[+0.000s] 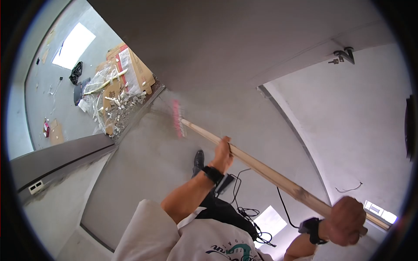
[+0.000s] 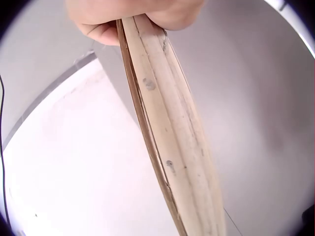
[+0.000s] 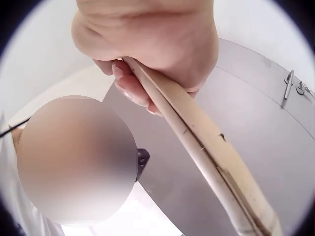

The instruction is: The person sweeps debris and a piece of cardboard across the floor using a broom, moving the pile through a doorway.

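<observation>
A broom with a long pale wooden handle (image 1: pixel 278 177) slants across the head view. Its pink and white bristle head (image 1: pixel 176 118), blurred, is at the grey floor near the doorway. My left hand (image 1: pixel 223 155) grips the handle partway down, fingers wrapped round it. Near the handle's upper end my right hand (image 1: pixel 347 221) holds it in a closed fist. The left wrist view shows the cracked, stained wood (image 2: pixel 167 123) running out of the left hand (image 2: pixel 138 12). In the right wrist view, curled fingers of the right hand (image 3: pixel 147 44) enclose the split handle (image 3: pixel 197 142).
Beyond the doorway lies a heap of flattened cardboard (image 1: pixel 137 71), plastic sheeting and white rubble (image 1: pixel 124 106). A grey door (image 1: pixel 217 43) with a handle and keys (image 1: pixel 346 54) stands overhead. Black cables (image 1: pixel 248 212) trail near the person's legs. A wall socket (image 1: pixel 36 187) is at left.
</observation>
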Demonstrator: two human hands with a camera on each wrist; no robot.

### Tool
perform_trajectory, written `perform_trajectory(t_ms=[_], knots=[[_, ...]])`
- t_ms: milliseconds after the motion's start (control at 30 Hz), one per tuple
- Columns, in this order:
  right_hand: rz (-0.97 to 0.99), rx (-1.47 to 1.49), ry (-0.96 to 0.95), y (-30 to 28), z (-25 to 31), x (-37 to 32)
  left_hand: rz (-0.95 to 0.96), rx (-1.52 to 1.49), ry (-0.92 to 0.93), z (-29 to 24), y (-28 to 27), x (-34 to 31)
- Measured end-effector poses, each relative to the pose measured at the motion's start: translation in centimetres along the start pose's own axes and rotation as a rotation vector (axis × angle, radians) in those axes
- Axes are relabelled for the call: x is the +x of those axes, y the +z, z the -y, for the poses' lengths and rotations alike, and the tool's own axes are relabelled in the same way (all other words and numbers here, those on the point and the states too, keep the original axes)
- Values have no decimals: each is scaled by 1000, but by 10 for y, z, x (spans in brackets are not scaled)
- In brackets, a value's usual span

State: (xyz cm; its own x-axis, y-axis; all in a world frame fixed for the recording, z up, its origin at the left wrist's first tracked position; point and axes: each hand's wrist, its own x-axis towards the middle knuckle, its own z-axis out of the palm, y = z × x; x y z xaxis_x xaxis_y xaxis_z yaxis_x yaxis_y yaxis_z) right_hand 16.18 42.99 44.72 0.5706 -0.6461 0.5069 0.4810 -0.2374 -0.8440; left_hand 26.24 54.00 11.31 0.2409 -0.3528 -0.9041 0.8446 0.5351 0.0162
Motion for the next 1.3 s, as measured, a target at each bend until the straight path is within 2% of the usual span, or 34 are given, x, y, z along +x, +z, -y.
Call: perform_trajectory(t_ms=[33, 100, 167, 200, 233, 267, 300, 333, 367, 433, 500, 567, 633, 700, 767, 833, 900, 967, 1000, 1033, 1100, 1133, 1200, 1233, 1300], knots=[[125, -66, 18, -25, 14, 2, -8, 56, -35, 9, 10, -11], [636, 16, 52, -20, 33, 26, -8, 20, -127, 34, 28, -10], [781, 74, 7, 9, 32, 31, 140, -39, -201, 57, 43, 6], [858, 75, 5, 20, 25, 32, 142, -55, -199, 67, 51, 20], [998, 21, 62, 38, 15, 36, 190, -108, -267, 73, 59, 39], [884, -87, 22, 56, -1, 19, 237, -162, -331, 74, 62, 58], [683, -155, 92, 70, -13, -8, 241, -183, -319, 69, 57, 83], [870, -126, 116, 76, -35, -9, 281, -178, -337, 61, 51, 111], [909, -110, -64, 83, -65, -16, 315, -173, -355, 51, 47, 126], [1032, -5, 32, 86, -84, -7, 270, -132, -347, 2, 25, 130], [814, 11, 188, 94, -76, 0, 137, -96, -315, -59, 8, 79], [841, 84, 203, 108, -73, 8, 51, -105, -137, -92, -22, 62], [952, 247, 192, 131, -68, 8, 53, -153, -40, -122, -42, 33], [1004, 281, 156, 141, -69, 3, 79, -145, -7, -144, -67, 27], [967, 417, 130, 155, -71, -9, 45, -125, 59, -162, -64, 15], [1056, 447, 89, 167, -66, -22, 6, -99, 104, -165, -68, 9], [1138, 527, 57, 163, -53, -6, 70, -142, 46, -158, -69, 26], [1256, 505, 60, 147, -40, 16, 155, -180, 109, -136, -51, 14], [1474, 519, 53, 141, -37, 40, 114, -240, 111, -125, -37, 12], [1513, 474, 92, 136, -35, 57, 67, -308, 109, -114, -30, 9], [889, 268, 194, 118, -26, 43, 53, -291, 94, -110, -23, 2], [898, 281, 191, 119, -27, 43, 40, -255, 75, -109, -21, -5], [910, 268, 48, 134, -32, 49, 33, -243, 124, -113, -18, -23], [916, 292, 44, 151, -36, 47, 19, -192, 148, -123, -20, -30], [785, 335, 92, 186, -32, 37, 41, -196, 82, -142, -33, -15]])
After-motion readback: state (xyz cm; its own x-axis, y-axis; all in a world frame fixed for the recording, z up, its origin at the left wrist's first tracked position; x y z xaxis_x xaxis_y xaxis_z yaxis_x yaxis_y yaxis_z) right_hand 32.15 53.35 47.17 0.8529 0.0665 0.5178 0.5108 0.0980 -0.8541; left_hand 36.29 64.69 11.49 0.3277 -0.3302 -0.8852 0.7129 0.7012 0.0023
